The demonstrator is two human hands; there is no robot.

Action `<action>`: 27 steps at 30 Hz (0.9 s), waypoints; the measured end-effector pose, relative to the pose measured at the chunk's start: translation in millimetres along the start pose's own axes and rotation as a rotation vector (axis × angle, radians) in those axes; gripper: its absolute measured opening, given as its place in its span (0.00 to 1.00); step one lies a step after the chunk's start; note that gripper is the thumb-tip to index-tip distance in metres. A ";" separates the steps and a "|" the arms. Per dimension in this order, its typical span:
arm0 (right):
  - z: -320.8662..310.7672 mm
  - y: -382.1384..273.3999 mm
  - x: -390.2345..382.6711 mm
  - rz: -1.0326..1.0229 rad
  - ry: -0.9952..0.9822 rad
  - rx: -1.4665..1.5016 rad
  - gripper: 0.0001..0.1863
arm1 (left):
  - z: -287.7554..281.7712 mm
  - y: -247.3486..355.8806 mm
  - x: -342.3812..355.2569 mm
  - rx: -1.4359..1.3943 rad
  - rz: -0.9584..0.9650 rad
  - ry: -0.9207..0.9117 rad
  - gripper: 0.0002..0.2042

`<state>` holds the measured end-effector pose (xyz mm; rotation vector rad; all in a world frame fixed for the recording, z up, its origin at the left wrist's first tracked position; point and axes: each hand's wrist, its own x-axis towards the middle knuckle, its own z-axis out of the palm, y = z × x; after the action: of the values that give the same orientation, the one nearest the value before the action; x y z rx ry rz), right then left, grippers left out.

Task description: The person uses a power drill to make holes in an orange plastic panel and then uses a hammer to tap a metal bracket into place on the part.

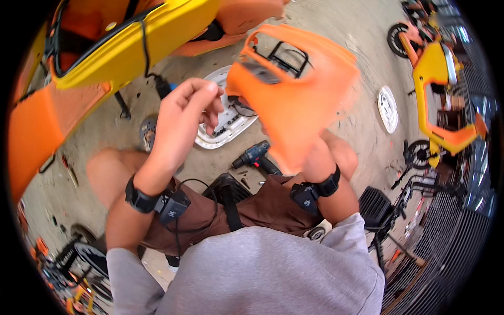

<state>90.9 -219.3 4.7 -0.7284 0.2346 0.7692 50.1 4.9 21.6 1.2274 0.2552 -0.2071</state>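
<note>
Left grip (191, 107): hung half-curled, contents unclear.
Right grip (318, 161): clasped orange fairing (310, 100), fingers hidden.
Cordless drill (256, 155): lay five o'clock of white tray (222, 138).

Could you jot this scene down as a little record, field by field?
Left hand: raised, curled; any small item unclear
Right hand: holding up a blurred orange panel
Container: white tray, small dark parts inside
Tool: drill on the floor
Upper left: yellow-and-orange bodywork
Far right: yellow-and-orange scooter
</note>
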 end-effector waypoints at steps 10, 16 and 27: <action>-17.7 31.3 37.3 -0.582 0.482 -1.106 0.34 | 7.6 -41.3 -5.3 0.148 0.046 -0.022 0.32; -22.3 -30.0 15.7 -0.567 0.431 -1.696 0.14 | -12.8 -51.7 4.3 0.013 -0.196 0.032 0.22; -165.3 -97.3 -136.5 -0.724 0.796 -0.445 0.17 | -33.0 -90.4 -0.8 0.272 -0.493 0.034 0.17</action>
<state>73.2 -453.8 -6.2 -1.4234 0.4848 -0.2076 20.2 6.8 -69.9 1.4227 0.5735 -0.6644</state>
